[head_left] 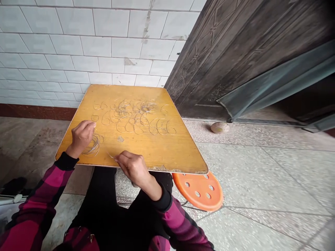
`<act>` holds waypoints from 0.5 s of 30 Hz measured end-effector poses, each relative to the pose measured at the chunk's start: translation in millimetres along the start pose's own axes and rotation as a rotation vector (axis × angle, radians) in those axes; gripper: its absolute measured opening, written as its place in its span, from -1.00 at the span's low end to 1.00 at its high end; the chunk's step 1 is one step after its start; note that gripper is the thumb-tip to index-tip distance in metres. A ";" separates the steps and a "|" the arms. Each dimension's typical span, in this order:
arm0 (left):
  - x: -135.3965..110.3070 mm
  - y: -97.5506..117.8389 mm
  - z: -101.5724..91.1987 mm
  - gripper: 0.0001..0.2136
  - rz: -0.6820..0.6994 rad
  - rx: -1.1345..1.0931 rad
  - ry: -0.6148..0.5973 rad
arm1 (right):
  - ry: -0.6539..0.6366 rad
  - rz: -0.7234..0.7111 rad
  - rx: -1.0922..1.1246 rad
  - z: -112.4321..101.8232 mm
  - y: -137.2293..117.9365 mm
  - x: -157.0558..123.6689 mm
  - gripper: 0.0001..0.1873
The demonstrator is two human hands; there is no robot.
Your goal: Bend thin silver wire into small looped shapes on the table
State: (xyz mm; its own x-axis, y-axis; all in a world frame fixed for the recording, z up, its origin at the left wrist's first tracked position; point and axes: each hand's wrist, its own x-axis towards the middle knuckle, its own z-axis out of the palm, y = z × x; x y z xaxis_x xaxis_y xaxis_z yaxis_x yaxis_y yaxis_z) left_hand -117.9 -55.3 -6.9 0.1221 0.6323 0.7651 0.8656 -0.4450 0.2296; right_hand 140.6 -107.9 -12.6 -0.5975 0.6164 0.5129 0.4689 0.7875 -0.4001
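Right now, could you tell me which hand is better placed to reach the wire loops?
Probably the right hand: it lies nearer the middle of the wire loops, while the left hand rests on a separate wire coil.

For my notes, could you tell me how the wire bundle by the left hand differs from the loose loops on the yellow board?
The wire bundle is densely tangled, while the loose loops stand singly in rows. The bundle touches the left hand; the loops lie apart from it. Both are thin silvery wire on the yellow board.
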 end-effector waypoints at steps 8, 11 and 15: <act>-20.0 67.9 11.9 -0.73 -0.737 -0.852 -0.127 | 0.159 -0.008 -0.223 -12.9 20.5 -4.0 -0.74; -23.5 86.6 12.0 -0.75 -1.004 -1.260 -0.223 | 0.118 -0.031 -0.293 -19.7 24.2 -6.0 -0.75; -16.9 95.9 15.4 -0.77 -1.162 -1.497 -0.119 | 0.150 -0.054 -0.207 -17.3 26.7 -11.9 -0.73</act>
State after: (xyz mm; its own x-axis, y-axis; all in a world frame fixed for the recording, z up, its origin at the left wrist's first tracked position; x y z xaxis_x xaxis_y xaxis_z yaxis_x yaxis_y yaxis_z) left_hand -29.4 -98.9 -7.1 -0.0457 0.9868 -0.1556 -0.5335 0.1076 0.8389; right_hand 171.5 -94.2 -16.2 -0.5298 0.5538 0.6423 0.5712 0.7928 -0.2124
